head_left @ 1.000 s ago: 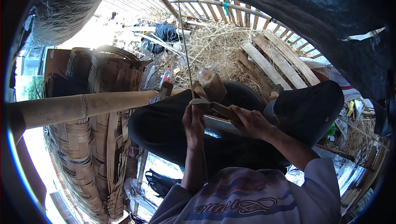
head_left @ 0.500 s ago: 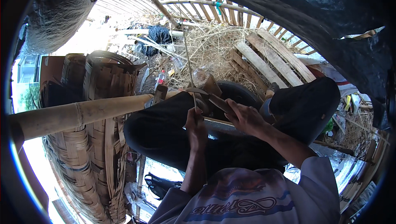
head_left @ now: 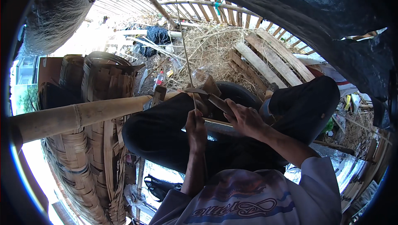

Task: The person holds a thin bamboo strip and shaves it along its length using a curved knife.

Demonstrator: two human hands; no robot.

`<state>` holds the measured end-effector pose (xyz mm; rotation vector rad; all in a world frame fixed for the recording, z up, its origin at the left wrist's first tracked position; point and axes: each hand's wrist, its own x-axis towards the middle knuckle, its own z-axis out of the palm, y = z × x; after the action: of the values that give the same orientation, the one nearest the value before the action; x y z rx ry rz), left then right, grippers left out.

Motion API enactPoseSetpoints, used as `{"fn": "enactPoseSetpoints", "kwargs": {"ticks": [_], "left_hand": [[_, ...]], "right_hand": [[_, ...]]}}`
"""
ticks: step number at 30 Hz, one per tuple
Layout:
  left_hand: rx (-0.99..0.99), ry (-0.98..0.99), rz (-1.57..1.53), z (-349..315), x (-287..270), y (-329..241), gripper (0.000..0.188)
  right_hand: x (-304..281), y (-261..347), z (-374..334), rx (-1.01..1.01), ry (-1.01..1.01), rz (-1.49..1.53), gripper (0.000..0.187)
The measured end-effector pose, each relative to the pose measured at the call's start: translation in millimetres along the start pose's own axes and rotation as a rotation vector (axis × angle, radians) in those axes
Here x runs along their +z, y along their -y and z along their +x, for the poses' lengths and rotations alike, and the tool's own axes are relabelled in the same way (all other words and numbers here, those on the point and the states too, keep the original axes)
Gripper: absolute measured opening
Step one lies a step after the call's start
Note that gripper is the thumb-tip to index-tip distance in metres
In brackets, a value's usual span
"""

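Note:
My left hand [head_left: 196, 128] is closed around the lower end of a long thin bamboo strip [head_left: 188, 57], which rises away from me toward the slatted fence. Wrapped round the wooden handle of a knife [head_left: 221, 104] is my right hand [head_left: 244, 119], to the right of the strip. The knife's curved blade [head_left: 195, 90] points left and meets the strip just above my left fist. Whether the blade cuts into the strip I cannot tell. Both hands are over my lap, between my bent knees.
A thick bamboo pole [head_left: 83, 114] runs in from the left to my knee. Rolled woven bamboo [head_left: 70, 158] stands beside it. Ahead lie straw [head_left: 211, 46], wooden planks [head_left: 261, 65], a black tyre-like ring [head_left: 236, 92] and a small bottle [head_left: 159, 79]. Dark sheeting [head_left: 306, 13] hangs overhead.
Very little differs. The view has shifted slightly, and both hands keep their grip on the strip and the knife, with the blade still at the strip.

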<state>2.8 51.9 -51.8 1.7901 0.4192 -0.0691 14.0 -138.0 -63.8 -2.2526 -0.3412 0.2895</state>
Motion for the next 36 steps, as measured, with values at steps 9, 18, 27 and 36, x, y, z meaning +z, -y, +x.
{"fn": "enactPoseSetpoints", "kwargs": {"ticks": [9, 18, 27, 36], "left_hand": [[-0.136, 0.107, -0.028, -19, 13, 4, 0.022], [-0.241, 0.191, -0.1, -32, 24, -2, 0.022], [-0.526, 0.283, -0.297, -52, 15, 7, 0.023], [-0.494, 0.46, -0.207, -86, -4, -11, 0.018]], "right_hand": [[-22, -9, 37, 0.122, -0.102, 0.005, 0.046], [-17, -32, 47, 0.125, -0.207, -0.009, 0.042], [-5, -43, 32, 0.14, -0.202, -0.141, 0.047], [-54, -56, 67, 0.67, -0.39, 1.014, 0.047]]}}
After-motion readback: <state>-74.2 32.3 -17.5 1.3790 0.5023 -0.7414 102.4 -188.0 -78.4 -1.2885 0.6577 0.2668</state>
